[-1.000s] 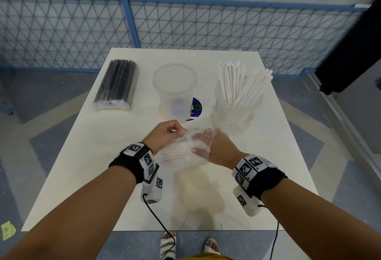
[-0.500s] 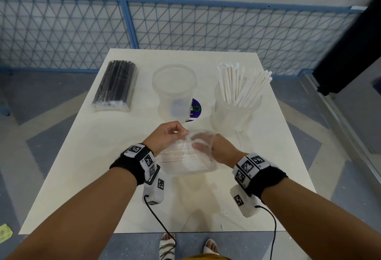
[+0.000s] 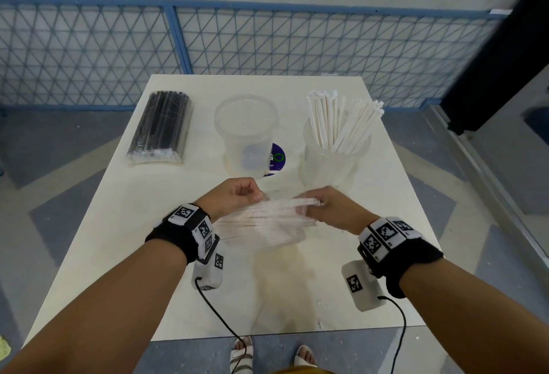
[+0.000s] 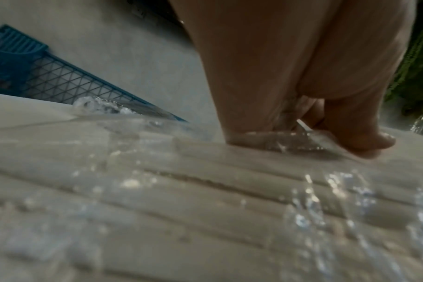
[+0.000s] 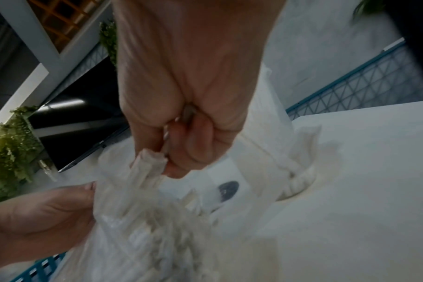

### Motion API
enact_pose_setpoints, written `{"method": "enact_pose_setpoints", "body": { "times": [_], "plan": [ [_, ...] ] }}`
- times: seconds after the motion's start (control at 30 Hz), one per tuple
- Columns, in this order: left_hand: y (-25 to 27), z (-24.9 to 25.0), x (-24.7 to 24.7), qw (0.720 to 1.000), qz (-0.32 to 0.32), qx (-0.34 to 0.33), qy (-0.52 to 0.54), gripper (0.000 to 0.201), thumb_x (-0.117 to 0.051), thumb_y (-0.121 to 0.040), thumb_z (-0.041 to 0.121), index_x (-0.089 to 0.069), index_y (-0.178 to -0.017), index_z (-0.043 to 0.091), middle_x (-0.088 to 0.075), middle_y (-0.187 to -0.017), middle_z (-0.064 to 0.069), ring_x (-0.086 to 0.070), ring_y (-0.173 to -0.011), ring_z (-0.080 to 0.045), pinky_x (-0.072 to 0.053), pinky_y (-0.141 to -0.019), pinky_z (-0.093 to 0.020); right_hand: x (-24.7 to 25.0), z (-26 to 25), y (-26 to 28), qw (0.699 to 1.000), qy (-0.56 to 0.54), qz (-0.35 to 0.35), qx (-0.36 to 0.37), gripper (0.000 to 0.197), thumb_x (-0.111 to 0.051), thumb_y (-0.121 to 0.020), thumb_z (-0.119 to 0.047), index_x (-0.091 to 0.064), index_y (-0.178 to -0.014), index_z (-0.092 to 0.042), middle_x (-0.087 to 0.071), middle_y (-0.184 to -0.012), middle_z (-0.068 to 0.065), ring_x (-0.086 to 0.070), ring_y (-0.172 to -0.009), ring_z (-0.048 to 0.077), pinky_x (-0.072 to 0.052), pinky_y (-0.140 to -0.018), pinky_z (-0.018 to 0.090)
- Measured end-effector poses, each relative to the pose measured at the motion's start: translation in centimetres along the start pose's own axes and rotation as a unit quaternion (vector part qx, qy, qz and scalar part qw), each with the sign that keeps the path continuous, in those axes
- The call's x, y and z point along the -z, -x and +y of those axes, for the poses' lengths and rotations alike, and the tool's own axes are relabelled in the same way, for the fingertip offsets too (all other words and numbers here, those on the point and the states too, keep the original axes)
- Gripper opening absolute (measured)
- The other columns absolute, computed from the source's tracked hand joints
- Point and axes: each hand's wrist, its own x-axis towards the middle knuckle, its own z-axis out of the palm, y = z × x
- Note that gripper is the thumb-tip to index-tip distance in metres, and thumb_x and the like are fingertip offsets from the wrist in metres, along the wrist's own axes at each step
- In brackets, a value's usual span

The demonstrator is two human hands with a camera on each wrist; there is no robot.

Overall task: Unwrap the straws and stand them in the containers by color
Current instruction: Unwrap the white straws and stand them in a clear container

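A clear plastic pack of white straws [image 3: 261, 225] hangs over the table's middle between both hands. My left hand [image 3: 234, 195] pinches the wrapper [image 4: 290, 141] at its far left edge. My right hand [image 3: 320, 204] grips a few white straws [image 5: 147, 162] by their ends, sticking out of the pack's open end. A clear container [image 3: 332, 163] at the back right holds several white straws [image 3: 338, 124] standing up. An empty clear container [image 3: 246, 136] stands in the middle. A sealed pack of black straws [image 3: 162, 127] lies at the back left.
A purple round sticker [image 3: 277, 160] lies on the pale table [image 3: 124, 240] between the two containers. A blue wire fence [image 3: 267, 44] runs behind the table. My feet [image 3: 243, 356] show below the near edge.
My right hand moved from inside the wrapper's open end to its right, now drawing a few white straws out. The left hand stays pinching the wrapper.
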Motion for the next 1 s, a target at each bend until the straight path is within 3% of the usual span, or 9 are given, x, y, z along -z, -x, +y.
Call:
{"method": "enact_pose_setpoints", "body": {
  "times": [0.07, 0.17, 0.23, 0.3, 0.43, 0.57, 0.7, 0.87, 1.0],
  "plan": [
    [-0.2, 0.3, -0.3, 1.000, 0.003, -0.008, 0.006, 0.019, -0.052, -0.090, 0.001, -0.052, -0.073, 0.009, -0.074, -0.077, 0.006, -0.066, -0.077, 0.002, -0.047, -0.072, -0.007, 0.0, -0.2, 0.0, 1.000, 0.026, -0.013, 0.009, 0.023, -0.061, -0.088, -0.011, -0.063, -0.109, -0.001, -0.057, -0.085, -0.010, -0.056, -0.064, -0.004, -0.040, -0.054, 0.009],
    [-0.4, 0.5, -0.8, 1.000, 0.012, -0.015, 0.005, 0.020, -0.049, -0.092, 0.000, -0.049, -0.073, 0.008, -0.071, -0.063, 0.010, -0.061, -0.059, 0.004, -0.043, -0.060, -0.006, -0.9, -0.6, 0.0, 0.997, 0.044, -0.053, -0.027, 0.032, -0.065, -0.085, -0.025, -0.056, -0.116, -0.024, -0.045, -0.089, -0.011, -0.056, -0.072, 0.011, -0.045, -0.043, 0.015],
    [-0.4, 0.5, -1.0, 1.000, 0.011, -0.020, -0.007, 0.019, -0.048, -0.092, 0.000, -0.049, -0.074, 0.007, -0.068, -0.057, 0.012, -0.060, -0.056, 0.005, -0.043, -0.060, -0.006, -1.6, -0.8, 0.1, 0.998, 0.032, -0.048, -0.035, 0.031, -0.068, -0.083, -0.022, -0.059, -0.113, -0.027, -0.053, -0.076, -0.013, -0.056, -0.055, 0.004, -0.043, -0.038, 0.016],
    [-0.3, 0.3, -0.9, 1.000, 0.002, -0.016, -0.012, 0.020, -0.049, -0.092, 0.001, -0.049, -0.073, 0.008, -0.066, -0.055, 0.011, -0.061, -0.060, 0.004, -0.043, -0.066, -0.010, -1.7, -0.9, 0.3, 0.999, 0.012, -0.008, -0.044, 0.028, -0.068, -0.083, -0.016, -0.065, -0.111, -0.019, -0.059, -0.054, -0.017, -0.050, -0.037, 0.002, -0.038, -0.035, 0.014],
    [0.0, 0.0, -0.2, 1.000, -0.009, 0.011, 0.001, 0.021, -0.050, -0.093, 0.006, -0.049, -0.073, 0.011, -0.071, -0.066, 0.009, -0.064, -0.086, -0.008, -0.040, -0.061, -0.008, 0.3, -1.2, 0.9, 0.997, -0.043, 0.024, -0.060, 0.022, -0.064, -0.086, -0.013, -0.070, -0.107, -0.011, -0.052, -0.043, -0.012, -0.039, -0.036, 0.005, -0.035, -0.038, 0.014],
    [0.2, 1.4, -0.9, 0.992, -0.026, 0.026, -0.118, 0.014, -0.063, -0.086, 0.019, -0.050, -0.084, 0.015, -0.063, -0.087, 0.014, -0.058, -0.083, -0.006, -0.040, -0.073, -0.013, 2.8, -1.9, 1.5, 0.991, -0.093, 0.026, -0.092, 0.019, -0.064, -0.087, -0.015, -0.071, -0.105, -0.011, -0.041, -0.056, 0.004, -0.035, -0.042, 0.007, -0.038, -0.044, 0.014],
    [-0.8, 2.3, -4.2, 0.955, -0.064, 0.024, -0.290, 0.062, -0.083, -0.063, 0.031, -0.047, -0.114, 0.027, -0.054, -0.102, 0.011, -0.052, -0.092, -0.008, -0.038, -0.080, -0.019, 3.0, -2.7, 1.1, 0.993, -0.085, 0.017, -0.084, 0.019, -0.065, -0.086, -0.014, -0.071, -0.104, -0.010, -0.047, -0.067, 0.012, -0.040, -0.047, 0.012, -0.038, -0.046, 0.018],
    [-1.4, 1.3, -4.5, 0.947, -0.026, -0.010, -0.320, 0.024, -0.078, -0.071, 0.027, -0.055, -0.073, 0.023, -0.052, -0.070, 0.006, -0.049, -0.071, -0.013, -0.031, -0.062, -0.021, 5.8, -2.8, 2.1, 0.993, -0.074, 0.038, -0.081, 0.018, -0.066, -0.085, -0.012, -0.072, -0.101, -0.009, -0.054, -0.061, 0.009, -0.043, -0.049, 0.013, -0.038, -0.046, 0.018],
    [-1.7, 1.6, -4.0, 0.971, -0.034, -0.012, -0.234, 0.017, -0.078, -0.072, 0.023, -0.063, -0.080, 0.021, -0.057, -0.079, 0.003, -0.052, -0.075, -0.012, -0.035, -0.069, -0.023, 6.0, -2.2, 2.6, 0.959, -0.270, 0.086, -0.003, 0.029, -0.071, -0.078, -0.019, -0.065, -0.103, -0.005, -0.060, -0.065, 0.002, -0.054, -0.051, 0.011, -0.044, -0.046, 0.019]
  ]
}}
